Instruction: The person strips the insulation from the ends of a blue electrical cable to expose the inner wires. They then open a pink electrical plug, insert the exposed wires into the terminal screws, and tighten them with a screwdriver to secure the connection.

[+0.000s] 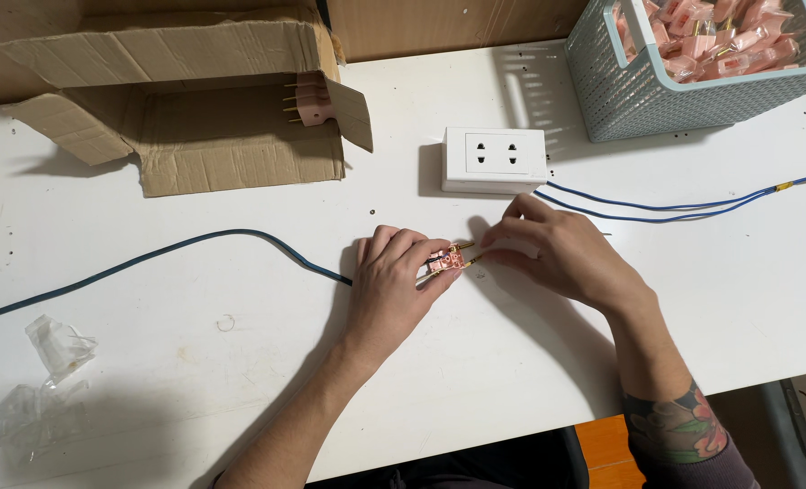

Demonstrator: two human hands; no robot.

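Observation:
My left hand [394, 276] rests on the white table [195, 362] and grips a small pink plug part with brass pins [446, 262] between fingers and thumb. My right hand [557, 252] lies just to its right, with the fingertips pinching one of the brass pins at the part's right end. A dark blue cable [149, 257] runs from the left table edge and disappears under my left hand. A white double wall socket [494, 159] sits just beyond both hands.
An open cardboard box [195, 118] lies at the back left with a pink plug part [310, 100] at its mouth. A pale teal basket [656, 91] with several bagged pink parts stands at the back right. Thin blue wires [674, 208] run rightward from the socket. Empty clear bags [45, 380] lie front left.

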